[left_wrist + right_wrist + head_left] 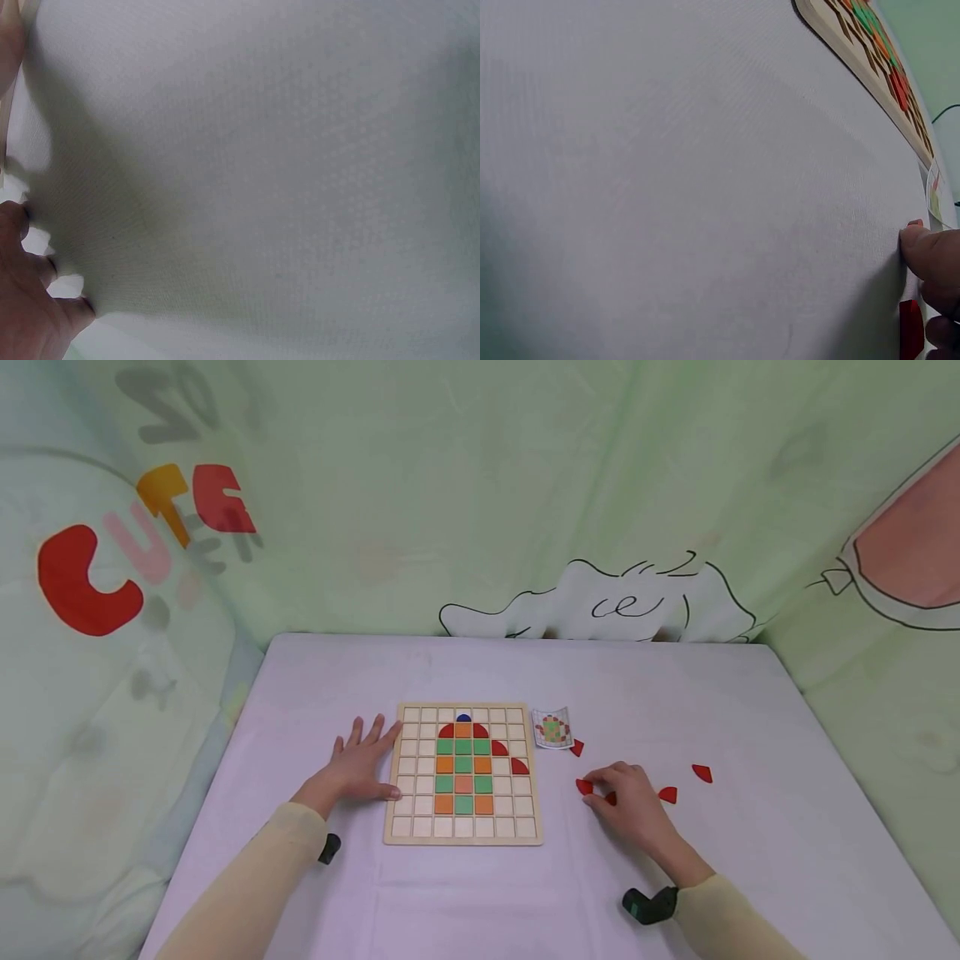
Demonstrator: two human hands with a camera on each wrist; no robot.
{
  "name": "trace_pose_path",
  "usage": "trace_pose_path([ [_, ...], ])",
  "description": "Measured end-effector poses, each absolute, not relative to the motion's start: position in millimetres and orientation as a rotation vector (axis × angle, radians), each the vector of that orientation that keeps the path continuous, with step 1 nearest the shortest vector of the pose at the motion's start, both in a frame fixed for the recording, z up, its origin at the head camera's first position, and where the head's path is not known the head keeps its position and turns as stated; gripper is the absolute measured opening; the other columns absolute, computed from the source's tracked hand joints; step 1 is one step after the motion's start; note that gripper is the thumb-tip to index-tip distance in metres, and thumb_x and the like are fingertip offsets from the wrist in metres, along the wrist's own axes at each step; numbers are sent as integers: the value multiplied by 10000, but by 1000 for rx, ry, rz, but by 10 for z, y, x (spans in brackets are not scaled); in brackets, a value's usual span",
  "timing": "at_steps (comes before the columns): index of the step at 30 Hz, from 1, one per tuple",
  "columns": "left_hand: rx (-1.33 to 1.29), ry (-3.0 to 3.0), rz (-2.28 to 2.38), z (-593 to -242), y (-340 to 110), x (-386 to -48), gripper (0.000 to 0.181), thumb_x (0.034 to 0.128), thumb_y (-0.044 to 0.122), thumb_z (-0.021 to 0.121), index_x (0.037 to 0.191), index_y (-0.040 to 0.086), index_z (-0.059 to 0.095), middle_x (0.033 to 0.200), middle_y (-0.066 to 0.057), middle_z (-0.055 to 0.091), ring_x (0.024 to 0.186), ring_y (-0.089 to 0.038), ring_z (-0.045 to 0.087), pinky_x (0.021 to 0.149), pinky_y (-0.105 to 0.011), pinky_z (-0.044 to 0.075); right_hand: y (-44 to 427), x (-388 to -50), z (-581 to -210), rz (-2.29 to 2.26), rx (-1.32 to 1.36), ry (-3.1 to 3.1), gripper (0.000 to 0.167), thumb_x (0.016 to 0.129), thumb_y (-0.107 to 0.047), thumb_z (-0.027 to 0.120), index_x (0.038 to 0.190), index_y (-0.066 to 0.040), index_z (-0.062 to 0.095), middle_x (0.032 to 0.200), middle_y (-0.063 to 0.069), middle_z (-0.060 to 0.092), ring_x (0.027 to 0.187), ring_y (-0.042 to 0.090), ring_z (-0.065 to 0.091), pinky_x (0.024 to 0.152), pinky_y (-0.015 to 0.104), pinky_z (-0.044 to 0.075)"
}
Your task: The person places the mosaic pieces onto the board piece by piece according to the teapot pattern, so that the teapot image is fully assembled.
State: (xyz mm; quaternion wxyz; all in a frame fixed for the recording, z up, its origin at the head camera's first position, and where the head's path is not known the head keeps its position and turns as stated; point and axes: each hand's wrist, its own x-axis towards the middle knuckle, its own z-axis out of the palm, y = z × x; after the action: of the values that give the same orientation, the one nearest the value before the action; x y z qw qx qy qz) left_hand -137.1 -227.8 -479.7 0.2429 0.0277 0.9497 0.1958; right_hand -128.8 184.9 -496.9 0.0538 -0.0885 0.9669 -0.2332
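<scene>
A wooden grid board (393,827) lies on the table with green, orange and pink squares, red quarter-circle pieces and one blue rounded piece set in its cells. My left hand (358,770) rests at the board's left edge, fingers spread, with thumb and index fingertip touching the frame. To the right of the board, my right hand (628,797) pinches a red quarter-circle piece (584,787) between thumb and index finger. Another red piece (611,798) shows partly under that hand; the right wrist view has a red piece (910,330) below the fingers.
A small picture card (552,728) lies by the board's upper right corner, beside a red piece (577,747). Two more red pieces, one nearer (667,794) and one farther right (702,773), lie on the white-covered table (465,902). Printed curtains stand behind and beside the table.
</scene>
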Motion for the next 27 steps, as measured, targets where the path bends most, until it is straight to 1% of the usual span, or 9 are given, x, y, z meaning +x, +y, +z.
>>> trace_pose_path([
  [6, 68, 2595, 534, -4802, -2278, -1370, 1122, 809, 383, 861, 1654, 154, 160, 1728, -181, 9, 1572, -481, -94, 1227, -717, 6, 1824, -1286, -4978, -731, -414, 2922, 253, 867, -20, 777, 1115, -68, 770, 1070, 112, 685, 1072, 302, 556, 809, 412, 591],
  [9, 62, 2597, 529, -4807, -2276, -1371, 1122, 809, 385, 860, 1654, 157, 160, 1728, -178, 10, 1572, -479, -93, 1229, -714, 7, 1819, -1291, -4980, -719, -523, 2918, 250, 873, 15, 758, 1096, -94, 783, 1058, 78, 694, 1073, 285, 558, 829, 423, 587],
  [14, 63, 2597, 519, -4821, -2276, -1374, 1122, 808, 385, 861, 1654, 156, 160, 1728, -182, 16, 1573, -483, -84, 1229, -715, 14, 1824, -1296, -5003, -715, -634, 2897, 249, 883, 38, 740, 1048, -138, 800, 1070, 26, 730, 1070, 232, 554, 839, 375, 586],
  [18, 65, 2598, 516, -4832, -2277, -1381, 1123, 816, 385, 856, 1656, 156, 147, 1727, -181, 1, 1571, -480, -99, 1229, -714, 12, 1828, -1285, -5010, -750, -656, 2882, 261, 890, 39, 726, 1062, -145, 792, 1094, 4, 751, 1077, 210, 564, 849, 361, 588],
  [23, 59, 2601, 512, -4824, -2269, -1377, 1124, 819, 381, 853, 1656, 154, 139, 1727, -181, -5, 1570, -482, -103, 1231, -711, 10, 1819, -1281, -5004, -758, -614, 2888, 319, 860, -24, 782, 1168, -99, 751, 1103, 30, 745, 1072, 221, 579, 849, 389, 590],
  [27, 60, 2601, 515, -4795, -2259, -1367, 1124, 817, 378, 856, 1656, 153, 142, 1726, -184, 5, 1569, -488, -93, 1228, -716, 13, 1816, -1279, -5005, -710, -539, 2910, 342, 840, -95, 828, 1172, -84, 747, 1065, 44, 721, 1050, 227, 575, 825, 385, 586],
])
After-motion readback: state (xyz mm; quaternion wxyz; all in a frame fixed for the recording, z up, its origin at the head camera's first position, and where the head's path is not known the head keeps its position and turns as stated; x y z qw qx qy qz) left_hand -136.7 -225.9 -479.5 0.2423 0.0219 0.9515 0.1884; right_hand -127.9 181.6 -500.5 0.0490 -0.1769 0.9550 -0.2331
